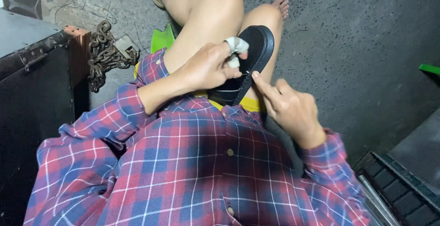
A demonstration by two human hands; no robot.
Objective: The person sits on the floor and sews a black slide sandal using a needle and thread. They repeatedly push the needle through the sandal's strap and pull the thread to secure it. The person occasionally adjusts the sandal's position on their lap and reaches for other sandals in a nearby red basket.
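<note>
A: From my feed, the black slipper (251, 65) lies propped on the bare knee, long axis running from the lap up and away.

B: Which hand is nearer it?

A: My left hand (208, 66), clenched around a small grey rag (237, 47) against the slipper's upper. The right hand (288, 107) grasps nothing, forefinger touching the slipper's lower edge.

B: Any labels?

A: None I can see. A rusty chain (104, 54) and padlock (126, 46) lie well left of the slipper.

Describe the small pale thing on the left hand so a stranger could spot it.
Start at the bare knees above the plaid shirt. A black slipper rests against them, gripped by the left hand. The grey-white cloth wrap on that hand's raised finger is the only pale thing against the dark sole.
</note>
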